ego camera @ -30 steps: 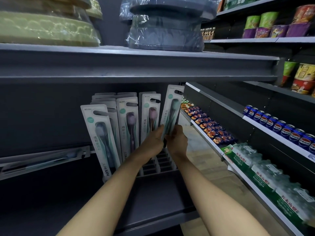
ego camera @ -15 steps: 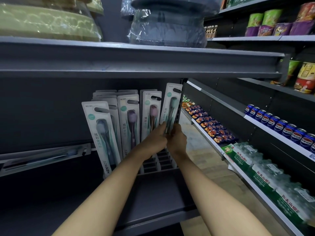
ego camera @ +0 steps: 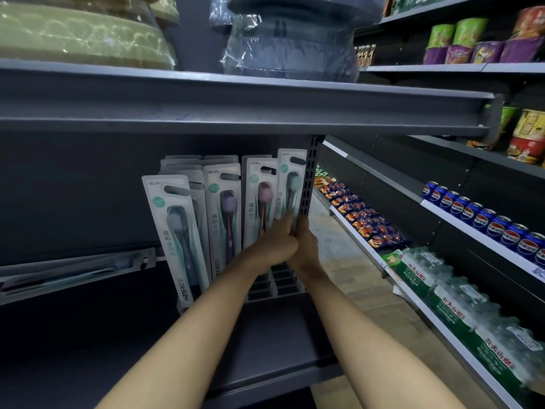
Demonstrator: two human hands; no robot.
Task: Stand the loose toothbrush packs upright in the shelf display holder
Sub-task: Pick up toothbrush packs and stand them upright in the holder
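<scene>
A green toothbrush pack (ego camera: 290,184) stands upright at the right end of the grey slotted display holder (ego camera: 280,283) on the dark shelf. My left hand (ego camera: 275,243) and my right hand (ego camera: 305,246) both grip its lower part, side by side. Several other packs stand in the holder to its left: a pink one (ego camera: 259,199), a purple one (ego camera: 221,214) and a blue-grey one (ego camera: 174,231) leaning at the front left. One loose pack (ego camera: 76,271) lies flat on the shelf at the left.
The upper shelf edge (ego camera: 236,113) hangs low above the packs. A perforated upright post (ego camera: 309,178) stands just right of the held pack. Cans, snack bags and bottled water packs fill the aisle shelves to the right.
The held pack has gone from tilted to nearly upright and has sunk lower at the holder's right end. Both hands moved down and back with it.
</scene>
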